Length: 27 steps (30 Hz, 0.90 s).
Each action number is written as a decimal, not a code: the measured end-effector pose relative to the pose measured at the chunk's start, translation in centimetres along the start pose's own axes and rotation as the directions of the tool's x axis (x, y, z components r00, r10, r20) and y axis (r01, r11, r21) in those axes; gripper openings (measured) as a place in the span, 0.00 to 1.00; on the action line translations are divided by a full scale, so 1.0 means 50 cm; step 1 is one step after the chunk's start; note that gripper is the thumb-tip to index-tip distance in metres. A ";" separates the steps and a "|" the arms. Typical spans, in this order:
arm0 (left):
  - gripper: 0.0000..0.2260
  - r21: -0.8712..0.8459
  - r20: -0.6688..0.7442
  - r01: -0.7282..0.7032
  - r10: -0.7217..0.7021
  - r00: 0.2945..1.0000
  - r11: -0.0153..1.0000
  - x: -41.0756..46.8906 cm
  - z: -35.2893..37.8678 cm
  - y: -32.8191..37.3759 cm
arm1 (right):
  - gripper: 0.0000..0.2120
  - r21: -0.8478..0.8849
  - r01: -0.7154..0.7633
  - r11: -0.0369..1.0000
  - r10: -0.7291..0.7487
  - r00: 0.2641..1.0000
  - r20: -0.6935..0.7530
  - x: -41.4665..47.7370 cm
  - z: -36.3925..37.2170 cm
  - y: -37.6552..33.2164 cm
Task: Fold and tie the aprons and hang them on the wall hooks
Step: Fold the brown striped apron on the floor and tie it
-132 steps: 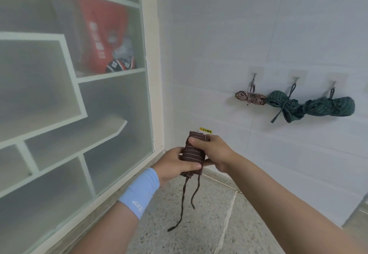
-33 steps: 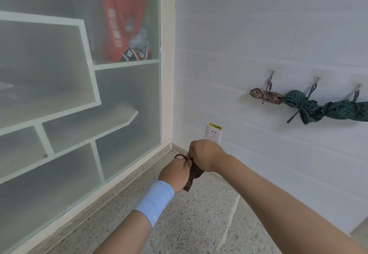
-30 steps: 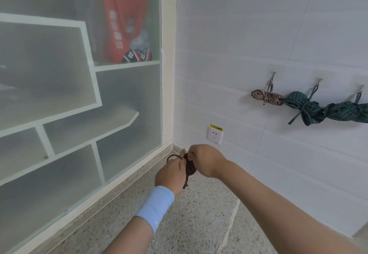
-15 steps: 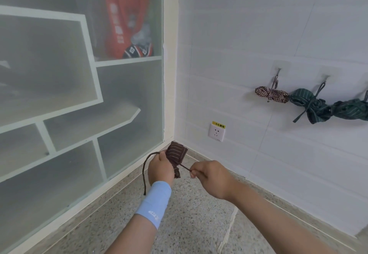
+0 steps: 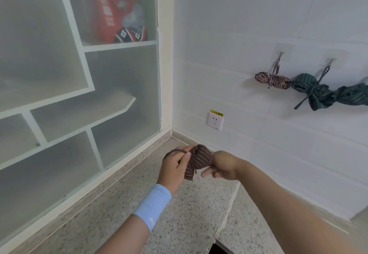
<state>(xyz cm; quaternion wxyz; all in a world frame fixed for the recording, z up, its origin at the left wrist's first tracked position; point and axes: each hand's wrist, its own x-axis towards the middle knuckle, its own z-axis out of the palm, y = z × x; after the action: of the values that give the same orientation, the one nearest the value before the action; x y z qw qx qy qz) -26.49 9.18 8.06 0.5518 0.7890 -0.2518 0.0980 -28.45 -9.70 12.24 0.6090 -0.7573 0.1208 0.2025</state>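
Your left hand (image 5: 175,166) has the brown striped apron (image 5: 199,159), rolled into a short fat bundle, held low in front of you above the speckled floor (image 5: 179,214), near the corner of the room. The fingers of that hand are curled round the lower end of the bundle, and the thumb lies over a thin brown cord (image 5: 176,151) that loops out past the knuckles on the left. A pale blue wristband (image 5: 152,206) sits on that wrist.

Your right hand (image 5: 221,166) is touching the bundle's right end. Its fingers are curled, with one fingertip pointing left below the roll, but you cannot tell from this view whether they grip the cloth or only rest against it.

Higher up on the white tiled wall (image 5: 239,34), well apart from your hands, a brown checked bundle (image 5: 272,80) hangs from the first hook (image 5: 279,56). Just beside it a green striped bundle (image 5: 310,92) hangs from the second hook (image 5: 330,62), and another green bundle (image 5: 352,97) runs off the right edge.

A wall socket (image 5: 214,121) with a yellow label above it sits low on the wall between your hands and the hooks. On your left is a frosted glass cabinet (image 5: 79,94) with a red bag (image 5: 111,8) behind the glass.
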 end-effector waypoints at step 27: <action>0.08 0.182 0.176 0.734 -0.756 0.630 0.654 -0.116 0.137 -0.376 | 0.07 0.076 -0.069 0.995 0.094 0.904 -0.417 0.273 0.205 0.386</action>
<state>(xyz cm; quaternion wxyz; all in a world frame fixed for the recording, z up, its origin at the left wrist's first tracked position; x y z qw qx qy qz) -22.81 9.51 -12.44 0.4716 0.8526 0.0378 -0.2219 -26.24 -3.32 -12.64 0.5819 -0.7591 0.2862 0.0565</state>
